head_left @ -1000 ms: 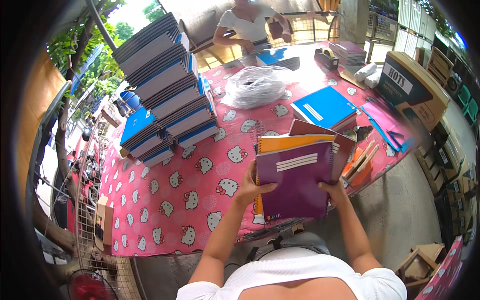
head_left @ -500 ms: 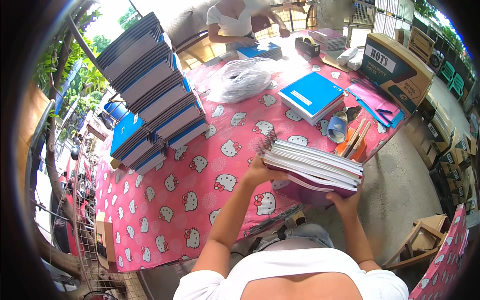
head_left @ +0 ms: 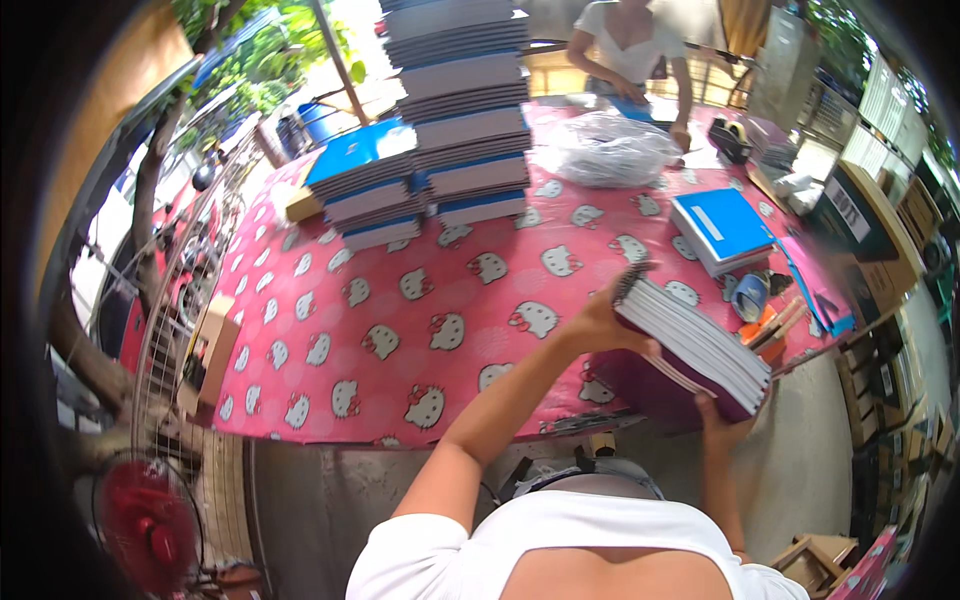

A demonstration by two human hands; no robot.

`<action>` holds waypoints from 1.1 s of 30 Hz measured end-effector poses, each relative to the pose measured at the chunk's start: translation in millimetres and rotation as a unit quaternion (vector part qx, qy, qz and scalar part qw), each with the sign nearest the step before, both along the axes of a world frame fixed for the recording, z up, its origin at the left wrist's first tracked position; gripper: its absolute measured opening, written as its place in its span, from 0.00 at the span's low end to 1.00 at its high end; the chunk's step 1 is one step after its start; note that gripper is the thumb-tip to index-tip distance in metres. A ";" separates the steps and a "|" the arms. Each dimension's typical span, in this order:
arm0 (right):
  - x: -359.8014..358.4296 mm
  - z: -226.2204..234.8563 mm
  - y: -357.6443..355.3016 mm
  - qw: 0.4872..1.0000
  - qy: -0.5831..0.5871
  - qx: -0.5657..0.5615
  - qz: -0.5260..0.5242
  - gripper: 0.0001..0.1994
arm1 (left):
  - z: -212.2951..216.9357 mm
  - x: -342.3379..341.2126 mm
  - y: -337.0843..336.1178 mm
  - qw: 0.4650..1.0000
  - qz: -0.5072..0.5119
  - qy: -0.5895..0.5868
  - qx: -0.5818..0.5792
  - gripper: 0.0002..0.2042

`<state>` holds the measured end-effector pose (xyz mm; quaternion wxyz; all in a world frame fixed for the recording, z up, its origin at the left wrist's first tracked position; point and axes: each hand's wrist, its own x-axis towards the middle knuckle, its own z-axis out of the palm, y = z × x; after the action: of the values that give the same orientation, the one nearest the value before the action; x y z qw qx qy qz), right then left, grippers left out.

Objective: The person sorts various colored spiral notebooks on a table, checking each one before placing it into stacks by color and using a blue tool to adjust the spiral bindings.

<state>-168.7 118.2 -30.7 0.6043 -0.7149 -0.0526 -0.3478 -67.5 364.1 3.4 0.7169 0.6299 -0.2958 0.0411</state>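
Note:
A thick stack of spiral notebooks (head_left: 695, 345) with a purple cover underneath is held flat above the near right part of the table. My left hand (head_left: 600, 322) grips its left, spiral end. My right hand (head_left: 722, 415) supports it from below at the near edge. The stack hangs over a table covered with a pink cartoon-cat cloth (head_left: 400, 320). A tall pile of notebooks (head_left: 465, 110) stands at the far middle, with a lower blue-topped pile (head_left: 365, 190) to its left.
A blue-covered stack (head_left: 722, 230), a tape roll (head_left: 748, 295) and orange and blue items lie at the right. A clear plastic bag (head_left: 615, 150) sits at the back. Another person (head_left: 630, 50) works at the far side. Cardboard boxes (head_left: 860, 215) stand right, a red fan (head_left: 150, 525) lower left.
The notebook stack, earlier held upright showing its purple cover, has been tipped flat and carried leftward over the table. The view has swung left.

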 end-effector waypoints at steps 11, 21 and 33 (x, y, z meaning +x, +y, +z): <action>-24.0 -6.8 25.0 0.999 0.037 0.011 0.005 0.47 | 10.0 -28.3 24.7 0.991 0.098 0.068 0.057 0.56; -17.4 -10.4 40.3 0.999 0.014 -0.037 -0.009 0.49 | -0.3 -27.6 33.2 0.996 0.071 0.047 0.016 0.51; -20.1 -116.8 22.4 0.982 0.090 -0.062 0.155 0.32 | -89.3 -26.7 40.6 0.983 0.042 0.145 0.101 0.59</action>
<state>-188.8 140.6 -147.6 0.6073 -0.7628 -0.1296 -0.1802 -94.3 404.6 -86.0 0.6829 0.7098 -0.1647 -0.0509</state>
